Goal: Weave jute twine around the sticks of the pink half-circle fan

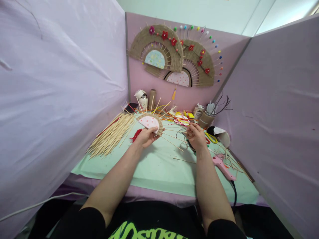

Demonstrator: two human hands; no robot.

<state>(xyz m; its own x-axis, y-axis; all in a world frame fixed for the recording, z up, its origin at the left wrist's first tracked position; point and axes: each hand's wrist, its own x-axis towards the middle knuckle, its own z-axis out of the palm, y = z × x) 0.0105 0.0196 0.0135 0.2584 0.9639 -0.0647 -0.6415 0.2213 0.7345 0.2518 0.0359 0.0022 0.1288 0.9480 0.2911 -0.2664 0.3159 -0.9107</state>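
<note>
My left hand grips a small half-round fan by its lower right edge, thumb on top. The fan has a pink, red-dotted centre, a band of twine around the curve and several thin sticks spreading outward. To the right, my right hand is closed in a pinch near the stick tips. Something thin seems to run between its fingers and the fan, but whether it is twine or a stick I cannot make out. A red tassel lies just left of my left hand.
A heap of thin sticks covers the table's left side. At right lie a pink glue gun, yellow-handled scissors and a tipped cup. Twigs stand in a cardboard holder. Two large decorated fans hang on the back panel.
</note>
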